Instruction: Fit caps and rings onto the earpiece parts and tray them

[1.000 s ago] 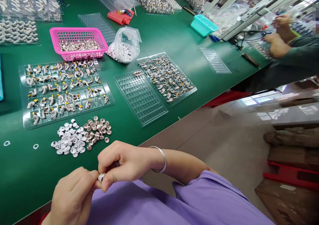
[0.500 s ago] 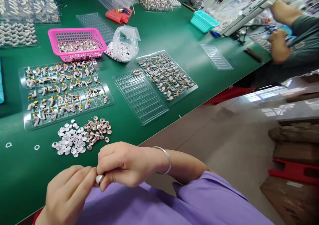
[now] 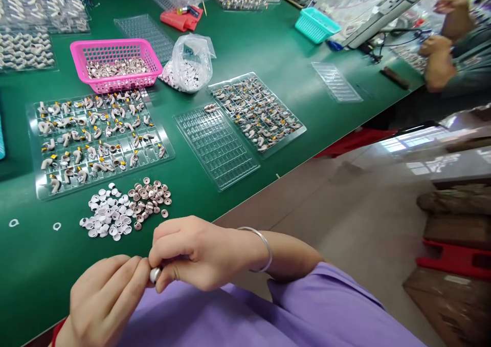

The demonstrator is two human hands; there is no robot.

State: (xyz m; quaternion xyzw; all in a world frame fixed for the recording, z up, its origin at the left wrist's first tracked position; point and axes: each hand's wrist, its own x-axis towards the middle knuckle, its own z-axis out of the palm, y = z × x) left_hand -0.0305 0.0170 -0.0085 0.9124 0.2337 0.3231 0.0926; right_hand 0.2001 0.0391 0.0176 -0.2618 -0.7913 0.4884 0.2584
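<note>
My left hand (image 3: 105,296) and my right hand (image 3: 192,252) meet fingertip to fingertip at the table's front edge. Pinched between them is a small silvery rounded part (image 3: 155,275) with a dark spot on its lower side; the fingers hide most of it. Just beyond the hands lies a pile of white round discs (image 3: 109,214). Touching that pile on its right are beige-pink cup-shaped pieces (image 3: 149,198), each with a hole in the middle. Farther back, a clear tray (image 3: 165,132) carries rows of curved beige pieces with yellow tabs.
A pink basket (image 3: 153,55) and a plastic bag (image 3: 199,70) of small parts stand behind the tray. To the right are a sparsely filled clear tray (image 3: 222,152) and a full one (image 3: 295,137). A turquoise basket (image 3: 316,27) is farther off. Another person's hand (image 3: 437,50) works at right.
The silvery part has turned slightly between my fingertips and shows more of its rounded face. At the right, the other person's far hand has come into view, raised. My view has shifted a little.
</note>
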